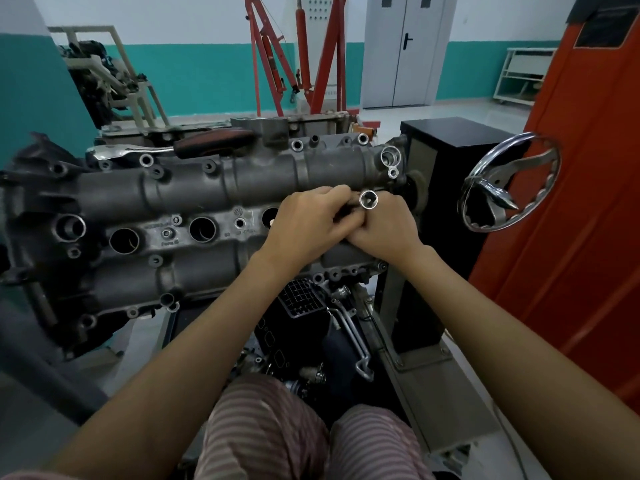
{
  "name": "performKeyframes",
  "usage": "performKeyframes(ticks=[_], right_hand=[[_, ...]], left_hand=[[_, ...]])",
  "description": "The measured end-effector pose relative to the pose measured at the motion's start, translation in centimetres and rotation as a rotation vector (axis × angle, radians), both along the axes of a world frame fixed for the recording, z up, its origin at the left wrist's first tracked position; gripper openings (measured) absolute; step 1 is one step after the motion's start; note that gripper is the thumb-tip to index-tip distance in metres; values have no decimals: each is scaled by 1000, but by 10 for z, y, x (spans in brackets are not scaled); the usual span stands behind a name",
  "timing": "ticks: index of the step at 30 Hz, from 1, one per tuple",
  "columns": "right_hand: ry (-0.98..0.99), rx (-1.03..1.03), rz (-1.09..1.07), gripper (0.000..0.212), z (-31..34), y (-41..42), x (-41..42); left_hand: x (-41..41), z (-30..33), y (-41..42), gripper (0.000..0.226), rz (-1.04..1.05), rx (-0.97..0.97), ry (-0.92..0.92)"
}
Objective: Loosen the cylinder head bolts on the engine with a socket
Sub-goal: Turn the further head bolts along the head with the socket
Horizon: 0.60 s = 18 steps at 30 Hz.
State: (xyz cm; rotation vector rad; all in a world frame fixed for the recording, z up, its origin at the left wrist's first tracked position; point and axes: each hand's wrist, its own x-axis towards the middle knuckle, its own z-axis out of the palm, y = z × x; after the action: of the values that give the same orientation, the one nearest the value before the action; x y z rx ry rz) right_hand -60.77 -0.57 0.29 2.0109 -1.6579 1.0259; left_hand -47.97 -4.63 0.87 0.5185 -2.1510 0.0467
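A grey cylinder head (194, 188) lies across an engine stand, with round plug wells and bolt holes along its top. Both my hands meet above its right end. My right hand (384, 226) holds a shiny socket (368, 199) with its open end facing up toward me. My left hand (308, 223) has its fingers curled around the same tool, pinching the dark part just under the socket. What the socket sits on is hidden by my fingers. A ratchet with a dark red handle (214, 142) rests on the far edge of the head.
A chrome handwheel (509, 181) on the black stand column (446, 174) sits right of the head. An orange panel (571, 202) stands close on the right. A red engine hoist (301, 53) is behind. Loose parts and a pipe (353, 337) lie below the head.
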Motion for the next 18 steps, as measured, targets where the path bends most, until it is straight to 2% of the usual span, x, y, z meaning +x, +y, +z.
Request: performKeyframes(ticks=[7, 13, 18], right_hand=[[-8, 64, -52, 17, -3, -5, -6], [1, 6, 24, 28, -4, -2, -4], [4, 64, 34, 28, -2, -4, -6]], left_hand=[[0, 0, 2, 30, 17, -48, 41], [-1, 1, 7, 22, 12, -65, -2], [-4, 3, 6, 23, 34, -26, -22]])
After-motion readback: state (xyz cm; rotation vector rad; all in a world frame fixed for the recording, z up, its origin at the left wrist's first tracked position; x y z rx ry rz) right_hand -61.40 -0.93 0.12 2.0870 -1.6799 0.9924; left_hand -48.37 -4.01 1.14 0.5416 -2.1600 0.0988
